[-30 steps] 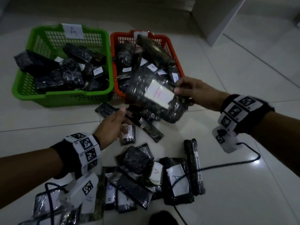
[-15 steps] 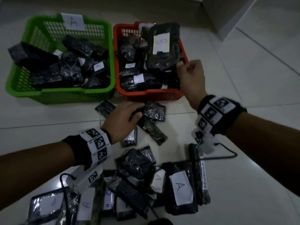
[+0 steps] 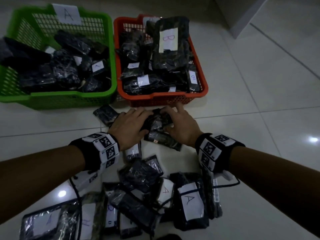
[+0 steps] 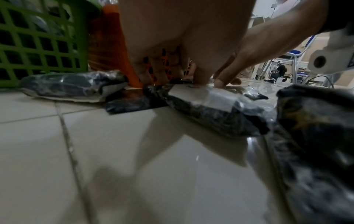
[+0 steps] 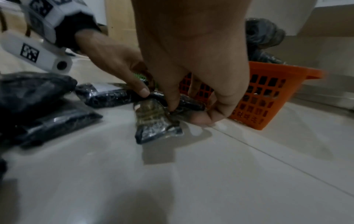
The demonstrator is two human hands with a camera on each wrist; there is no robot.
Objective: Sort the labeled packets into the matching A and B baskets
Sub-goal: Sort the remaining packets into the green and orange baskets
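I have both hands down on the tiled floor (image 3: 259,101) just in front of the orange basket (image 3: 162,99); my left hand (image 3: 129,126) and right hand (image 3: 181,127) meet over one small dark packet (image 3: 158,118), which lies on the tiles touching a longer packet (image 3: 162,138) nearer to me. From the right wrist view my right fingers (image 5: 172,100) curl down and pinch the top edge of that packet (image 5: 153,115), thumb low beside it; my left thumb (image 5: 142,91) presses the same packet from the other side. The left wrist view is blurred, so I think my left fingers (image 4: 153,71) are curled onto the packet's far edge, but I cannot tell how firmly they grip.

The green basket (image 3: 69,99), tagged A, sits just left of the orange one, sides nearly touching; both hold dark packets, and a large packet marked B (image 3: 168,44) lies on top in the orange basket. Another small packet (image 3: 105,113) lies by my left hand, near the green basket's front corner; a heap of unsorted packets (image 3: 155,196) lies closer to me, between my forearms, several showing A labels.
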